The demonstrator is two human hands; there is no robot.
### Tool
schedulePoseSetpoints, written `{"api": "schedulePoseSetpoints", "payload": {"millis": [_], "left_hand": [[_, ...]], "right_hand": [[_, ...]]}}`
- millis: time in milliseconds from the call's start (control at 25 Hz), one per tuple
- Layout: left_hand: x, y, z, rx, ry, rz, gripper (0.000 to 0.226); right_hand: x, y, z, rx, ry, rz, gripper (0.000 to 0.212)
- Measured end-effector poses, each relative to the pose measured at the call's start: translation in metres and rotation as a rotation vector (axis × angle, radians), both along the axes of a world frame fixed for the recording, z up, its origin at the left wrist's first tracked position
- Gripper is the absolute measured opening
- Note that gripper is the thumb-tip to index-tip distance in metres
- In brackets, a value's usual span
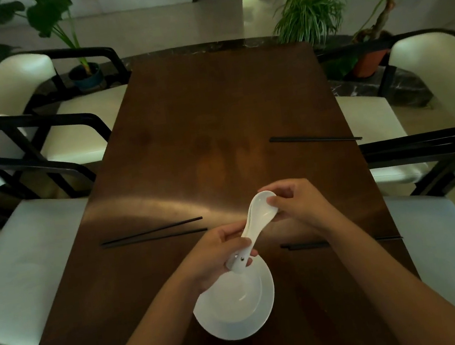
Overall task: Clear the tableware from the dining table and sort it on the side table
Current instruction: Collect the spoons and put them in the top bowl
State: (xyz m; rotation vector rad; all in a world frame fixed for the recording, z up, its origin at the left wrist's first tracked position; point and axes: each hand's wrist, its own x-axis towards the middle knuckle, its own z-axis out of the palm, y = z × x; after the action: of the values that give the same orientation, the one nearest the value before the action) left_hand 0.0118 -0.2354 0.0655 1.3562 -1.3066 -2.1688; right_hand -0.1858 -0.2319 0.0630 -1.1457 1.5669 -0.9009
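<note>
Both hands hold a nested stack of white ceramic spoons above the dark wooden dining table. My left hand grips the handles, my right hand pinches the spoon bowls at the upper end. Just below the handles sits a stack of white bowls on a white plate, near the table's front edge. Three pairs of black chopsticks lie on the table: one pair at the left, one at the far right, one at the near right partly hidden by my right forearm.
White-cushioned chairs with black frames stand along both sides, two at the left and two at the right. Potted plants stand on the floor beyond the table's far end. The side table is out of view.
</note>
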Motion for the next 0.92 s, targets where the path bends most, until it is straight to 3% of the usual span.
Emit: {"api": "schedulePoseSetpoints", "payload": {"millis": [160, 280, 400, 600, 720, 920], "left_hand": [[0.023, 0.005, -0.004, -0.168, -0.215, 0.102, 0.027], [0.039, 0.011, -0.01, -0.25, -0.185, 0.353, 0.019], [0.049, 0.012, -0.014, -0.161, -0.134, 0.515, 0.015], [0.087, 0.01, -0.018, 0.015, -0.117, 0.452, 0.016], [0.112, 0.013, -0.025, 0.078, -0.166, 0.44, 0.015], [0.122, 0.019, -0.038, 0.109, -0.247, 0.437, 0.014]], "right_hand": [[0.004, 0.01, -0.008, 0.009, 0.016, -0.215, 0.018], [0.014, 0.018, -0.015, 0.085, 0.011, -0.28, 0.017], [0.029, 0.025, -0.021, 0.187, 0.014, -0.257, 0.02], [0.057, 0.045, -0.034, 0.298, -0.067, -0.238, 0.021], [0.079, 0.06, -0.05, 0.304, 0.117, -0.145, 0.017], [0.111, 0.077, -0.065, 0.194, 0.634, 0.006, 0.02]]}}
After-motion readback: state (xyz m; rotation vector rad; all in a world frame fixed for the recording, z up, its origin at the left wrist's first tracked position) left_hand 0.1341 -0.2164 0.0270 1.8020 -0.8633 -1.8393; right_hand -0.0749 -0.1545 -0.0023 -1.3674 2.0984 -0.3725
